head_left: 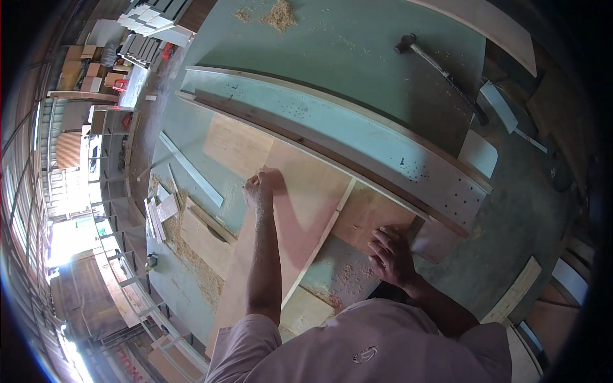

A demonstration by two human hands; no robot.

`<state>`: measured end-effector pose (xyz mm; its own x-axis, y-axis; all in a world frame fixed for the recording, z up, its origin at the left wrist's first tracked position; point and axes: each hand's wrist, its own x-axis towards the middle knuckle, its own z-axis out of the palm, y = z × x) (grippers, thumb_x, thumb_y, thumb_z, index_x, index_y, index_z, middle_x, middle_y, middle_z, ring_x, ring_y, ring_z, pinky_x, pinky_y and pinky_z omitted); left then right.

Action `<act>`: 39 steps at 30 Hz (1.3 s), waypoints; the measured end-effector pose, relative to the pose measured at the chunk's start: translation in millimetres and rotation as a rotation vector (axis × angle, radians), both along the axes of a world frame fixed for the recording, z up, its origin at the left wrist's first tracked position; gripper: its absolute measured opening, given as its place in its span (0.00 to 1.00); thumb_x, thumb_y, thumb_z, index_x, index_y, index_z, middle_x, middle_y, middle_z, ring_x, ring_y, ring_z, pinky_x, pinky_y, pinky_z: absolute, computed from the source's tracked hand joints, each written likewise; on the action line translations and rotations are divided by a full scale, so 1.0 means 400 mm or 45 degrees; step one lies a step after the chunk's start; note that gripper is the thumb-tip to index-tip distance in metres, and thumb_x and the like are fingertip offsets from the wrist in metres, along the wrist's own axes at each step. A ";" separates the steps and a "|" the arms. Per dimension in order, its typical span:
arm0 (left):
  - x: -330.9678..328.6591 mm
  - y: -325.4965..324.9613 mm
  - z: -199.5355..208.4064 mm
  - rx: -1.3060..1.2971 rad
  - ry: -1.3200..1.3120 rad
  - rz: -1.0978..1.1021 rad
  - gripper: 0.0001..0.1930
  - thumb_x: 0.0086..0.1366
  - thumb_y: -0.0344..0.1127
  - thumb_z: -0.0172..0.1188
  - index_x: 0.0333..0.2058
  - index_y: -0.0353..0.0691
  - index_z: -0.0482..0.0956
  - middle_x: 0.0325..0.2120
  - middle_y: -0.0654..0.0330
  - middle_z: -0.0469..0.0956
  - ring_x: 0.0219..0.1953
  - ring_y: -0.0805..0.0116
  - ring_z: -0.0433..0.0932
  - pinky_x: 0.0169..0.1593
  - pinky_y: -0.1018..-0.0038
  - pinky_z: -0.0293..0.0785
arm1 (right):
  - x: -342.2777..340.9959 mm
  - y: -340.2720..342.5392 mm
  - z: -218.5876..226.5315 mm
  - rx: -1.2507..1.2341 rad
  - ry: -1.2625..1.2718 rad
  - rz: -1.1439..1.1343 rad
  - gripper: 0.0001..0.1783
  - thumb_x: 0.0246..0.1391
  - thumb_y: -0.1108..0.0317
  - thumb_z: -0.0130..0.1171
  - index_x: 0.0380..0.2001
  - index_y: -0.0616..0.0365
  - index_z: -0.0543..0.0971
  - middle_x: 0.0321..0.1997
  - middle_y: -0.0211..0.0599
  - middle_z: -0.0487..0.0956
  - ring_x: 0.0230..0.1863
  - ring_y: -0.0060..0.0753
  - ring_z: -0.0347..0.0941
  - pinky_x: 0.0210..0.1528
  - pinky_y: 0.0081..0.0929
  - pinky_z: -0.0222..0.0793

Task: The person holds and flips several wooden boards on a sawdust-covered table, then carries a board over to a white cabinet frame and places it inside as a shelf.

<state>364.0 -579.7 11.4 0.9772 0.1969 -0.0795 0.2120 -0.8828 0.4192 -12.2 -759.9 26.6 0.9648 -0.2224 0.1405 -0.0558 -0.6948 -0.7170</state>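
My left hand [257, 190] is closed at the left edge of a wide pale wooden board [306, 191], its fingertips near the seam with a smaller plywood piece [239, 143]. The wide board runs back toward my body under my left forearm. My right hand [391, 256] rests with fingers apart on the near right edge of a short brown wooden panel [370, 214]; its thumb is hidden. A thin light strip [319, 239] separates the panel from the wide board. All these pieces meet a long pale channel-shaped panel [319, 115] with raised wooden edges and small dark holes.
A hammer [440, 67] lies on the green table [357, 38] at the far right. Sawdust [279, 16] is heaped at the far edge. Loose offcuts [204, 239] and a white strip [191, 167] lie to the left. Shelving [115, 143] stands beyond the table's left side.
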 end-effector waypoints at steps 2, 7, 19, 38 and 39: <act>-0.010 -0.010 0.007 -0.253 0.039 0.034 0.27 0.58 0.55 0.60 0.39 0.32 0.83 0.33 0.45 0.82 0.37 0.50 0.82 0.47 0.59 0.76 | 0.004 0.001 0.000 -0.008 0.006 -0.021 0.22 0.46 0.66 0.65 0.46 0.55 0.76 0.60 0.43 0.68 0.64 0.49 0.62 0.66 0.54 0.55; -0.003 0.026 -0.007 -0.097 0.041 -0.040 0.29 0.58 0.55 0.61 0.42 0.30 0.81 0.37 0.44 0.82 0.42 0.51 0.81 0.50 0.60 0.74 | 0.011 -0.001 0.024 0.022 0.034 -0.009 0.22 0.46 0.66 0.65 0.46 0.55 0.75 0.60 0.44 0.68 0.63 0.49 0.62 0.66 0.55 0.54; -0.294 0.226 0.071 -0.153 -0.443 -0.270 0.26 0.60 0.44 0.65 0.51 0.32 0.73 0.52 0.44 0.70 0.54 0.46 0.71 0.58 0.59 0.66 | 0.236 0.106 0.140 0.100 -0.319 0.269 0.19 0.54 0.70 0.55 0.50 0.62 0.74 0.59 0.49 0.71 0.63 0.51 0.65 0.66 0.47 0.58; -1.046 1.429 -0.073 -1.905 -0.100 1.740 0.43 0.63 0.61 0.57 0.62 0.32 0.54 0.51 0.47 0.66 0.46 0.57 0.73 0.46 0.60 0.77 | 0.408 0.299 -0.005 -0.498 -0.326 0.304 0.27 0.61 0.53 0.50 0.52 0.66 0.74 0.61 0.57 0.70 0.66 0.55 0.61 0.70 0.47 0.50; -1.074 1.486 -0.104 -1.913 -0.102 1.736 0.43 0.63 0.61 0.57 0.62 0.32 0.54 0.51 0.47 0.66 0.46 0.57 0.73 0.46 0.60 0.77 | 0.408 0.315 -0.002 -0.503 -0.332 0.303 0.27 0.61 0.53 0.50 0.52 0.66 0.74 0.61 0.57 0.70 0.66 0.55 0.61 0.70 0.47 0.50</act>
<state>-65.7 14.9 -30.3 0.2888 0.4926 -0.8209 0.2519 0.7882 0.5616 151.2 -633.9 25.8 0.9039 0.1168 0.4114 0.2817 -0.8865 -0.3672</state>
